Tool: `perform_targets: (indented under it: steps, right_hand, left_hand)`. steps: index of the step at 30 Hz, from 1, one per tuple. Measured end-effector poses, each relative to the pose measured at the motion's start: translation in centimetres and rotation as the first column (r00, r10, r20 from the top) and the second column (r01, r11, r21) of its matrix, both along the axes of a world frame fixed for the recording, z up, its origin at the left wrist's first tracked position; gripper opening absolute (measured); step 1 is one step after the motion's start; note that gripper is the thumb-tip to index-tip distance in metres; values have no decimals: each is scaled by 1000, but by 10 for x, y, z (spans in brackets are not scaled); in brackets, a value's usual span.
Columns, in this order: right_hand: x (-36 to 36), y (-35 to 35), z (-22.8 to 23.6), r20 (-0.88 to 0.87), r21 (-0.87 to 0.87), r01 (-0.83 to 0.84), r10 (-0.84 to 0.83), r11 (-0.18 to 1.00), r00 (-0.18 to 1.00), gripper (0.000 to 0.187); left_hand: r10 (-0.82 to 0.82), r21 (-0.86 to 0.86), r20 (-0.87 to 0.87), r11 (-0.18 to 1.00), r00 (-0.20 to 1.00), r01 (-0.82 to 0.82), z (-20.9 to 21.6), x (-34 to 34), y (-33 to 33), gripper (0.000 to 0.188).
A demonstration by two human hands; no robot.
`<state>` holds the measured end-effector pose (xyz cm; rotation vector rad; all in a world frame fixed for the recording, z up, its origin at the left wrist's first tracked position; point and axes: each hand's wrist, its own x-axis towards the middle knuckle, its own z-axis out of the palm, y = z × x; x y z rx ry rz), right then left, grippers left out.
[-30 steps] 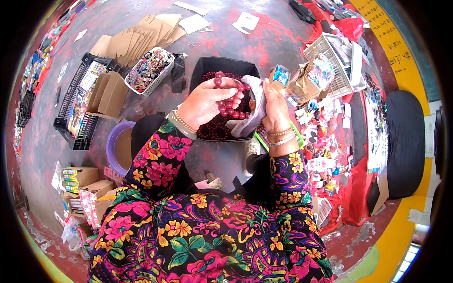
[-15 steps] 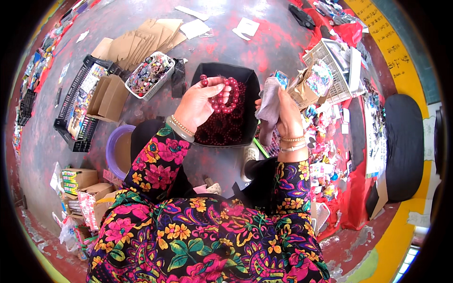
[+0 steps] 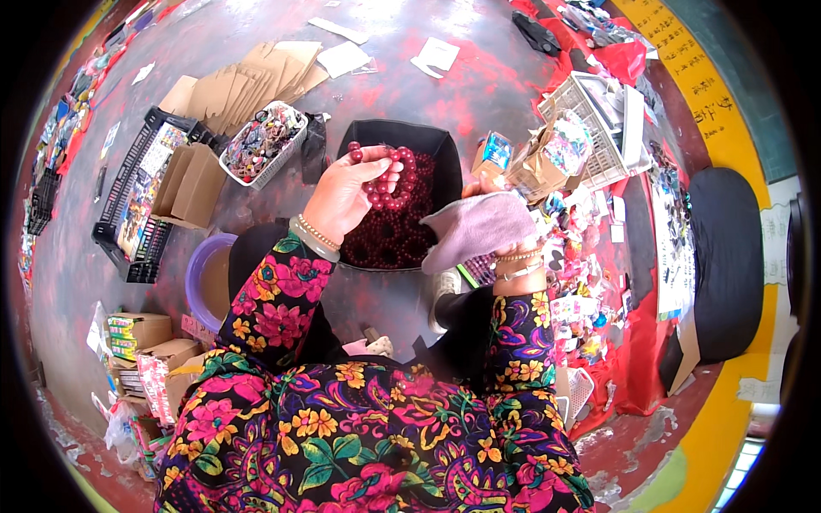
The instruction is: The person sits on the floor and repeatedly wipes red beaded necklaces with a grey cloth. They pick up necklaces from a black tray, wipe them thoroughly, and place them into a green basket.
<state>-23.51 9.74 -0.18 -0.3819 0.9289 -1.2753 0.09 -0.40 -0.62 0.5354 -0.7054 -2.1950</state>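
Observation:
My left hand (image 3: 344,195) is closed on a dark red bead bracelet (image 3: 398,195), whose round beads hang from the fingers over the black bin (image 3: 398,133). Inside that bin lies a heap of similar dark red beads (image 3: 380,239). To the right of the bin, my right hand (image 3: 523,249) holds a greyish-mauve cloth (image 3: 479,229). The cloth drapes over the palm and hides most of the fingers, with only some fingertips showing above its upper edge.
White basket (image 3: 263,145) of small trinkets, cardboard box (image 3: 188,186) and black crate (image 3: 128,248) stand left. A purple basin (image 3: 198,282) holds brownish water beside my left leg. Right are an open carton (image 3: 547,158), a white crate (image 3: 590,103) and scattered packets (image 3: 590,282).
The cloth has been spread out and swung left across my right hand; before, it hung bunched from the fingers. My left hand still holds the bead bracelet, slightly further left and lower.

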Motion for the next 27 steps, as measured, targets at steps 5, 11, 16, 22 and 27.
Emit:
perform_targets:
  steps: [5,11,16,22,27]
  right_hand:
    - [-15,-9,-23,178,-63,165,-152,984,972,26]
    - [11,41,42,-846,-204,-264,-305,943,-436,38]
    - [5,-12,4,-703,-216,-464,-466,859,-537,29]
    - [55,-30,20,-716,-115,-395,-352,912,-604,9]
    - [100,-24,21,-723,-432,-124,-260,893,640,24]
  left_hand:
    - [-8,-10,60,1000,998,8,-7,0,1,16]
    - [-41,-21,-2,999,999,41,-8,3,3,18]
    - [-66,58,-63,996,996,69,0,0,4,19]
    - [2,125,-84,992,997,9,-13,-13,9,20]
    - [-112,26,-194,993,975,119,-40,-21,16,28]
